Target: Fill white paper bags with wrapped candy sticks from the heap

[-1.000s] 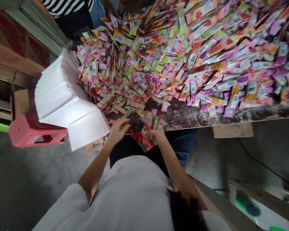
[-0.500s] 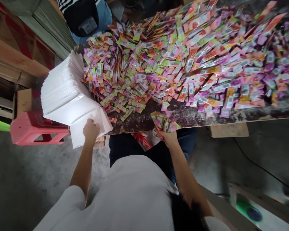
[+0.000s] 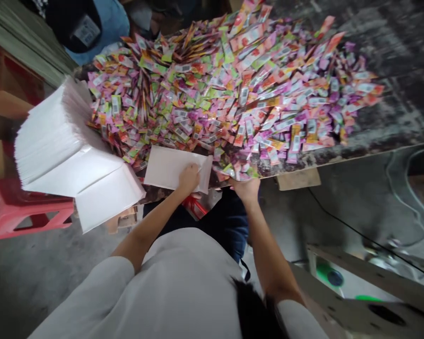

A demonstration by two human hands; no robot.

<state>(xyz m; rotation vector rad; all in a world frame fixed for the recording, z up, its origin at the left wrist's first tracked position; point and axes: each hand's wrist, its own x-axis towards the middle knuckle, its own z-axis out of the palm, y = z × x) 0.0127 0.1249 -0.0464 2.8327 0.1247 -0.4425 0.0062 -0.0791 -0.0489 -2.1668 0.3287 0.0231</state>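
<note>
My left hand (image 3: 188, 179) is closed on a white envelope-like bag (image 3: 169, 167) that lies on the near edge of the dark table (image 3: 392, 127). My right hand (image 3: 246, 187) grips a fanned bunch of colourful sachets (image 3: 237, 170) at the table edge, just right of the white bag. A big heap of pink, green and orange sachets (image 3: 226, 89) covers the table beyond both hands. A tall stack of white bags (image 3: 61, 141) stands at the left.
A red plastic stool (image 3: 24, 214) sits under the stack. Another person in blue (image 3: 88, 28) is at the far left end of the table. Cardboard boxes (image 3: 0, 108) line the left. A black cable (image 3: 356, 230) runs across the grey floor at right.
My left hand left the white stack and brought one white bag right, onto the table edge in front of me. My right hand kept its bunch of sachets. The view swung right.
</note>
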